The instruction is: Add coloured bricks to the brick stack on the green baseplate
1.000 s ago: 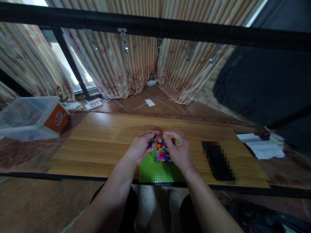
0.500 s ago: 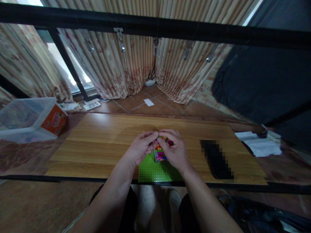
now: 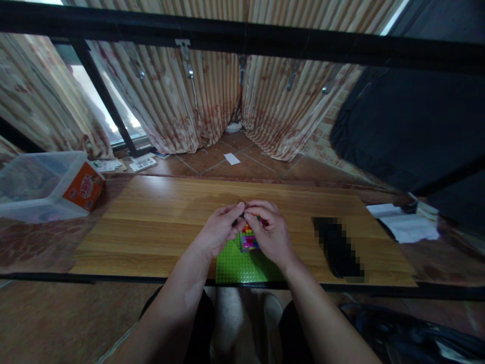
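My left hand [image 3: 222, 227] and my right hand [image 3: 273, 230] meet at their fingertips above the table, thumbs and fingers pinched together. A tiny dark bit shows between the fingertips, too small to name. Just below them is a block of colourful toy bricks [image 3: 249, 241] in red, yellow, pink and purple, partly covered by my right hand. It is at the far part of a green studded baseplate [image 3: 244, 268], which reaches the table's near edge. Whether the block is fixed to the plate cannot be seen.
The wooden tabletop [image 3: 151, 227] stretches to both sides. A blurred-out black object [image 3: 339, 250] lies on its right part. Beyond the left end stands a clear plastic bin [image 3: 41, 187] with an orange label. White papers [image 3: 405, 225] lie past the right end.
The fingertips have shifted very slightly, still pinched together. The brick block and the baseplate stay in place.
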A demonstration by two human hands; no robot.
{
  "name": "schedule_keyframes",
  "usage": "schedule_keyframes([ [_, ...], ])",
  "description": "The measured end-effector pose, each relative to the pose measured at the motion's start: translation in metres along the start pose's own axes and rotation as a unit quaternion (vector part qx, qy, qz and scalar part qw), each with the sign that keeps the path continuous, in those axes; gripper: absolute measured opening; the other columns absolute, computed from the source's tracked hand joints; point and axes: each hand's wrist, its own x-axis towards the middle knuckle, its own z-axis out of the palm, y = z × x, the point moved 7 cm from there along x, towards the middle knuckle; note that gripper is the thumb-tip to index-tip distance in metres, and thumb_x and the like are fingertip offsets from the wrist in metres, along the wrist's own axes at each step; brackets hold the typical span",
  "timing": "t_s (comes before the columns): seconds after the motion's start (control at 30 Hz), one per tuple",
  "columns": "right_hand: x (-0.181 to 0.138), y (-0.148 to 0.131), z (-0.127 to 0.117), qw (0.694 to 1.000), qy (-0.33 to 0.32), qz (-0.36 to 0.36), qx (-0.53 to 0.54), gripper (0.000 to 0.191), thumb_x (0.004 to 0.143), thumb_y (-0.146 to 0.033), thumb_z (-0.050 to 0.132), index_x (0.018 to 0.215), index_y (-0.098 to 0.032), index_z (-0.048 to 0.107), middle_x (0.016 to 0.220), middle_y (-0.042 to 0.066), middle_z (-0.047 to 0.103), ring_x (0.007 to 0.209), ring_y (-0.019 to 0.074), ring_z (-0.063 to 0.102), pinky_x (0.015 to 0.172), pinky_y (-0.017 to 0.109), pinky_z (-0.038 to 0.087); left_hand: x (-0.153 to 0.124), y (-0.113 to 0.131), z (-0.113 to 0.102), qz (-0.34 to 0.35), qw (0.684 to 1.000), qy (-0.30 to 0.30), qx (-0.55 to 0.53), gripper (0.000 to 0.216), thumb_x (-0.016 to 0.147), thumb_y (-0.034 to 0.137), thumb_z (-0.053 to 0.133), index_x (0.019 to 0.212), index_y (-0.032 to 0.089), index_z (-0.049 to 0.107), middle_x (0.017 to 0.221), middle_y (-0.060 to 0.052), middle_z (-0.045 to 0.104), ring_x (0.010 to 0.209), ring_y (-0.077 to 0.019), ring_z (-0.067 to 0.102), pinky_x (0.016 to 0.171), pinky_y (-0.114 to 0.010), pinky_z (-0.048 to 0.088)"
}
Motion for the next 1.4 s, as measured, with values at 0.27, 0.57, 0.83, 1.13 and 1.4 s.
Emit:
schedule_keyframes([
  [0.27, -0.0004, 0.0001, 0.0005, 1.0, -0.004, 0.003, -0.012, 0.015, 0.092, -0.028, 0.056, 0.089, -0.025, 0.07, 0.103, 0.004, 0.067, 0.102, 0.0197, 0.06, 0.092, 0.039, 0.046, -0.0002, -0.001, 0.0, 0.001, 1.0, -0.01, 0.023, 0.041, 0.078, 0.052, 0.065, 0.067, 0.015, 0.053, 0.05, 0.006, 0.043, 0.039, -0.0021, 0.024, 0.038, -0.019, 0.012],
  [0.57, -0.0004, -0.0025, 0.0001, 1.0, -0.009, 0.002, -0.007, 0.014, 0.091, -0.028, 0.056, 0.088, -0.025, 0.07, 0.103, 0.004, 0.067, 0.102, 0.0203, 0.06, 0.091, 0.039, 0.047, -0.0012, -0.0024, -0.0005, -0.012, 1.0, -0.01, 0.012, 0.038, 0.074, 0.049, 0.07, 0.069, 0.014, 0.054, 0.052, 0.006, 0.045, 0.04, -0.0015, 0.027, 0.039, -0.019, 0.012],
  [0.83, -0.0015, -0.0035, 0.0007, 1.0, -0.013, -0.006, -0.003, 0.01, 0.088, -0.028, 0.06, 0.09, -0.026, 0.07, 0.105, 0.004, 0.067, 0.103, 0.0209, 0.06, 0.093, 0.04, 0.046, -0.0012, -0.0025, -0.0016, -0.008, 1.0, -0.002, 0.012, 0.04, 0.074, 0.05, 0.07, 0.067, 0.015, 0.055, 0.05, 0.007, 0.042, 0.039, -0.0019, 0.026, 0.039, -0.019, 0.012],
  [1.13, -0.0009, -0.0031, 0.0015, 1.0, -0.01, -0.001, -0.007, 0.012, 0.09, -0.026, 0.058, 0.088, -0.025, 0.07, 0.103, 0.004, 0.067, 0.103, 0.0202, 0.059, 0.092, 0.04, 0.046, -0.0012, -0.0021, -0.002, -0.008, 0.999, 0.0, 0.038, 0.041, 0.075, 0.052, 0.067, 0.065, 0.015, 0.053, 0.053, 0.005, 0.045, 0.04, -0.0022, 0.027, 0.039, -0.019, 0.013],
  [1.4, -0.0009, -0.0033, -0.0018, 1.0, 0.004, 0.005, -0.015, 0.013, 0.09, -0.027, 0.058, 0.088, -0.026, 0.071, 0.104, 0.004, 0.068, 0.102, 0.0207, 0.06, 0.092, 0.041, 0.046, -0.0019, -0.0001, -0.0006, -0.003, 0.998, -0.003, 0.056, 0.044, 0.078, 0.053, 0.064, 0.06, 0.015, 0.051, 0.052, 0.004, 0.046, 0.04, -0.0027, 0.028, 0.04, -0.021, 0.014],
])
